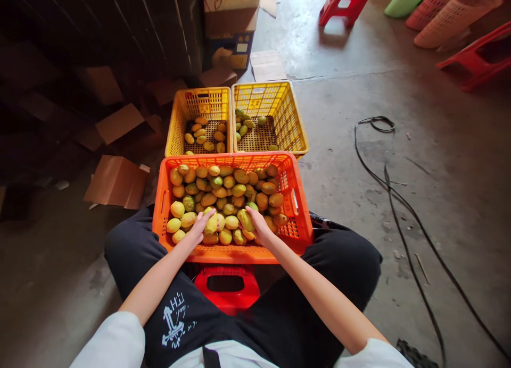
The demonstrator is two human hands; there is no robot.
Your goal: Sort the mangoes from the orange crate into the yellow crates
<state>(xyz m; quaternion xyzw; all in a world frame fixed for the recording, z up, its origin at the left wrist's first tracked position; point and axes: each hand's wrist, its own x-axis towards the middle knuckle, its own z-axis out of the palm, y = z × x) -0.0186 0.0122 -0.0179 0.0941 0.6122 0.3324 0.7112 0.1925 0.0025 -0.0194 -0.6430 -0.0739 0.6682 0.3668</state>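
Observation:
An orange plastic crate (235,256) stands between my knees, filled with oval, lemon-like fruits (239,190) in yellow, green and brownish tones. Near its front side, my left hand (199,227) is closed round a yellow-green fruit (211,223). A short way to the right, my right hand (260,228) grips another yellow-green fruit (245,220). Both hands are low over the pile, and some of their fingers are hidden. Beyond the orange crate, a left yellow crate (174,124) holds several yellowish fruits, and a right yellow crate (293,120) holds several greener ones.
Below the orange crate is a red plastic stool (227,299). Cardboard pieces (117,182) lie on the left, with stacked boxes (231,22) farther back. A black cable (403,200) runs over the floor at right. Red stools (345,3) and mesh baskets (455,17) stand at the far right.

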